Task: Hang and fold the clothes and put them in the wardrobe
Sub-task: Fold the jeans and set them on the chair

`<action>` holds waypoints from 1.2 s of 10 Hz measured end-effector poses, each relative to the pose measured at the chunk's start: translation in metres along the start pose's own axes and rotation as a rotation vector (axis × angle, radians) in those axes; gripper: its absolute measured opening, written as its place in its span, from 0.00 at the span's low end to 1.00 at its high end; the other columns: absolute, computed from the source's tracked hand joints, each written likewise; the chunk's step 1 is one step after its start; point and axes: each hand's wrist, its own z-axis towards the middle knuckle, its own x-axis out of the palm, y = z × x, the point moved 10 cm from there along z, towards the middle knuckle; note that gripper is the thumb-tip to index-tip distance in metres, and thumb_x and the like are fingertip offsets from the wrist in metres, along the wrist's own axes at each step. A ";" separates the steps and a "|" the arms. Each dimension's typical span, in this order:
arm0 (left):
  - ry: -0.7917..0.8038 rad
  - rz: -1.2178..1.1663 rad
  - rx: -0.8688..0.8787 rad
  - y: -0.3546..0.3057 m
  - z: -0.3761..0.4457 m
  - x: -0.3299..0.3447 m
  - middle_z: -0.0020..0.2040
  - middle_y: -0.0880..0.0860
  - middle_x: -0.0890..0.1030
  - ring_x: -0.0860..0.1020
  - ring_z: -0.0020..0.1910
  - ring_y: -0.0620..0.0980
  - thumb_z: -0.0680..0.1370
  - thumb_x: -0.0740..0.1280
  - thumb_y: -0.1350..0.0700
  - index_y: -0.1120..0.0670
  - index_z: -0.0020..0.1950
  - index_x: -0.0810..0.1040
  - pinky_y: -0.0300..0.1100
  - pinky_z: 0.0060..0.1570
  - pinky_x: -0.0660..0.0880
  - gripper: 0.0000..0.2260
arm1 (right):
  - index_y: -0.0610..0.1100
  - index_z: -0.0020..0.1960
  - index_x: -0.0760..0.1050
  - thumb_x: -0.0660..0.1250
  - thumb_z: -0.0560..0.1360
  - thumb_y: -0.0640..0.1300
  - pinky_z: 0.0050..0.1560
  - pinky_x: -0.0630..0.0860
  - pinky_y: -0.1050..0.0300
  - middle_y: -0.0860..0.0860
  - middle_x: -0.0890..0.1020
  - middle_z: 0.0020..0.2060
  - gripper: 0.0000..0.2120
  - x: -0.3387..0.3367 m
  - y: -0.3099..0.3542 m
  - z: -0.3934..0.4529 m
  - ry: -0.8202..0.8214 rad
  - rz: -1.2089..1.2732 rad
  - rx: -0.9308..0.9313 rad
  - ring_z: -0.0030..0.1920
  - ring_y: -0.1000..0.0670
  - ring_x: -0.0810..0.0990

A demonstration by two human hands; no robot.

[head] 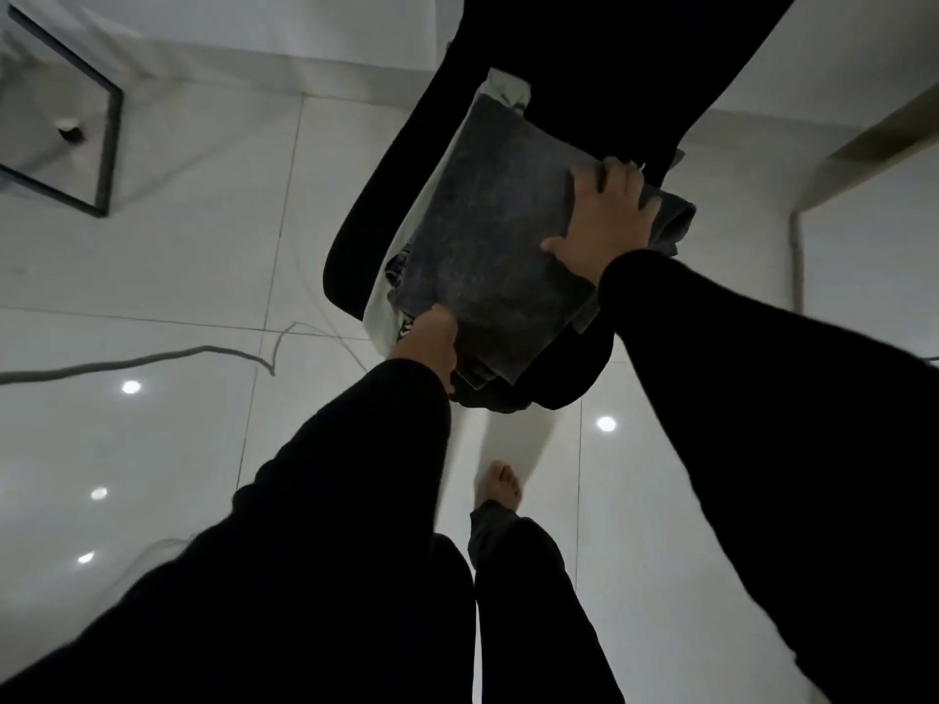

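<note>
We stand over a black chair [355, 236] whose seat carries a stack of folded clothes, with a folded dark grey garment [488, 246] on top. Our right hand [607, 215] lies on the far right corner of that garment, fingers spread and bent over its edge, thumb pointing left across the cloth. Our left hand [432, 343] is tucked in at the near left corner, fingers curled under the fabric and out of sight, so it seems to grip the stack from below. A pale garment [386, 317] and a patterned piece peek out beneath on the left side. A grey cable [152, 358] trails over the glossy tiled floor [178, 256] to the left, and our bare foot [500, 485] stands near the chair.

We judge that we are lifting the folded pile to carry it to the wardrobe, which is not in view. To do it well, we should slide both hands fully under the bottom layer, keep the pile level and pressed together so the folds hold, and step clear of the cable.
</note>
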 end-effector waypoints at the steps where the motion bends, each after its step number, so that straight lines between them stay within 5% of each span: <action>1: -0.004 -0.105 0.010 0.007 0.027 0.005 0.70 0.55 0.69 0.69 0.67 0.61 0.74 0.53 0.35 0.49 0.74 0.61 0.65 0.63 0.65 0.33 | 0.49 0.78 0.42 0.72 0.67 0.62 0.71 0.46 0.30 0.41 0.48 0.77 0.53 0.011 -0.017 0.020 0.124 0.022 0.071 0.77 0.39 0.45; 2: 0.015 -0.065 0.070 0.006 0.072 0.013 0.70 0.52 0.71 0.72 0.65 0.60 0.71 0.52 0.34 0.45 0.70 0.68 0.64 0.54 0.73 0.31 | 0.50 0.78 0.37 0.73 0.63 0.65 0.69 0.45 0.28 0.41 0.50 0.77 0.59 0.017 -0.031 0.033 0.182 0.077 0.116 0.77 0.38 0.48; 3: -0.049 -0.100 0.213 -0.007 0.028 0.012 0.72 0.53 0.68 0.69 0.69 0.57 0.78 0.47 0.39 0.51 0.73 0.64 0.57 0.65 0.69 0.28 | 0.47 0.78 0.40 0.74 0.62 0.65 0.70 0.49 0.29 0.40 0.57 0.76 0.60 0.018 -0.035 0.043 0.164 0.117 0.125 0.74 0.36 0.57; 5: -0.153 -0.232 0.247 -0.003 -0.027 -0.006 0.70 0.56 0.70 0.70 0.68 0.57 0.80 0.51 0.38 0.57 0.72 0.66 0.49 0.64 0.69 0.29 | 0.41 0.71 0.65 0.74 0.67 0.61 0.65 0.68 0.49 0.43 0.73 0.67 0.41 -0.011 -0.022 0.030 0.081 0.259 0.063 0.66 0.39 0.71; 6: -0.181 -0.309 0.231 -0.004 -0.055 -0.018 0.64 0.55 0.74 0.73 0.62 0.58 0.70 0.60 0.29 0.55 0.70 0.67 0.52 0.60 0.71 0.38 | 0.42 0.69 0.69 0.73 0.69 0.56 0.61 0.70 0.53 0.45 0.74 0.65 0.34 -0.032 -0.020 0.007 0.065 0.448 0.060 0.65 0.41 0.73; 9: -0.161 0.056 0.670 -0.077 -0.193 -0.037 0.36 0.46 0.72 0.71 0.33 0.46 0.73 0.61 0.33 0.49 0.48 0.70 0.44 0.46 0.71 0.20 | 0.39 0.62 0.74 0.71 0.71 0.56 0.54 0.72 0.55 0.43 0.79 0.58 0.27 -0.153 -0.070 -0.091 -0.119 0.672 0.312 0.58 0.41 0.77; 11: -0.001 0.122 0.923 -0.109 -0.325 -0.006 0.54 0.53 0.78 0.76 0.54 0.54 0.75 0.65 0.41 0.58 0.63 0.74 0.45 0.59 0.73 0.25 | 0.40 0.61 0.75 0.68 0.73 0.56 0.56 0.75 0.53 0.46 0.80 0.54 0.25 -0.242 -0.119 -0.199 -0.355 0.807 0.519 0.54 0.43 0.78; 12: 0.110 0.209 1.004 -0.108 -0.383 0.023 0.57 0.53 0.77 0.76 0.56 0.54 0.74 0.65 0.39 0.59 0.64 0.72 0.45 0.58 0.73 0.29 | 0.41 0.61 0.75 0.67 0.74 0.55 0.54 0.74 0.55 0.46 0.80 0.55 0.23 -0.276 -0.151 -0.258 -0.492 0.863 0.616 0.55 0.43 0.78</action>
